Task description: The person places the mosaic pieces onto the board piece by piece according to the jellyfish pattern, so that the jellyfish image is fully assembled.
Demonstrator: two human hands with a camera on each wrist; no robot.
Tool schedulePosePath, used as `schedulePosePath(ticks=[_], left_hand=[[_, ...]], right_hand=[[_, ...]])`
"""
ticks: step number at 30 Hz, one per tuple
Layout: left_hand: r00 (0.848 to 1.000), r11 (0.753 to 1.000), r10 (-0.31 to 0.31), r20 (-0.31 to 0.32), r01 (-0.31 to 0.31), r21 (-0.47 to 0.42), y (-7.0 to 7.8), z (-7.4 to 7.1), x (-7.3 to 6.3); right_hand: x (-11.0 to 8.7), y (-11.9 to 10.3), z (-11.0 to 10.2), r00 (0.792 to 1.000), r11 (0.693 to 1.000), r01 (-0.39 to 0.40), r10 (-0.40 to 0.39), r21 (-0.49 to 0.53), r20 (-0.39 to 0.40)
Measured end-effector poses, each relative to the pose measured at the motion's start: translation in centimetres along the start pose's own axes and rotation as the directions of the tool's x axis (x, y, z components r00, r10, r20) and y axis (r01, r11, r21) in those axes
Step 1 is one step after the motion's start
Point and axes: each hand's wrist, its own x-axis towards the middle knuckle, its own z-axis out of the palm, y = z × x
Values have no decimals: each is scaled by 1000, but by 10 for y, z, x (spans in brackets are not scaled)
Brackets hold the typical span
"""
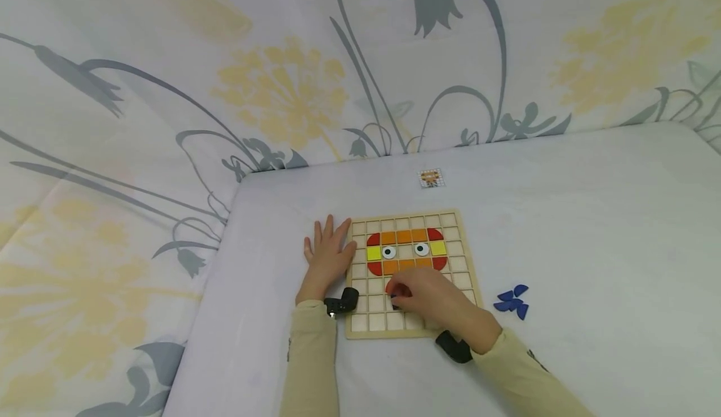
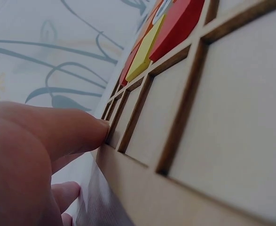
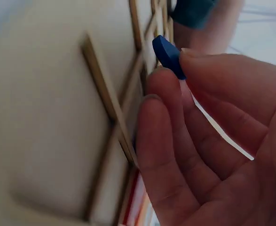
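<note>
A wooden grid board point(image 1: 360, 323) lies on the white-covered table. In its upper rows sit orange square tiles point(image 1: 404, 236), yellow square tiles point(image 1: 373, 253), red rounded-corner tiles point(image 1: 374, 268) and two round eye pieces point(image 1: 388, 252). My left hand point(image 1: 325, 260) rests at the board's left edge with fingers spread, the thumb point(image 2: 88, 129) touching the rim. Over the lower middle cells, my right hand point(image 1: 430, 293) pinches a small blue curved piece point(image 3: 168, 56) between thumb and fingertips. A bit of red point(image 1: 388, 286) shows beside those fingers; the hand hides the cells beneath.
Several loose blue pieces point(image 1: 514, 302) lie in a small pile right of the board. A small picture card point(image 1: 431, 178) is on the table beyond the board. Floral fabric point(image 1: 293, 91) rises behind the table and on the left. Black camera mounts point(image 1: 454, 347) sit at both wrists.
</note>
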Motion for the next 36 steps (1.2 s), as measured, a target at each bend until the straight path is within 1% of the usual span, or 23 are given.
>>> schedulePosePath(ticks=[6,13,21,26,31,36], left_hand=[[1000,1000,8,6,-8,-9,1,-1,0],[1000,1000,12,2,-12,-1,0,-1,0],[1000,1000,9,4,-9,-17,0,-1,0],[1000,1000,8,4,-8,-14,-1,0,0],[1000,1000,8,2,-8,-20,-1,0,0],[1000,1000,2,1,-2,-19,-2,0,1]], right_hand=[[0,-4,7,999,998,-30,28,-63,-33],[2,-5,9,998,992,-44,39,-121,-45],[0,-3,7,997,993,-61,56,-103,-53],[-1,1,1,991,989,-105,95,-109,-90],[-1,6,-7,987,987,-113,99,-111,-125],[-2,12,-15,982,990,-117,103,-82,-155]])
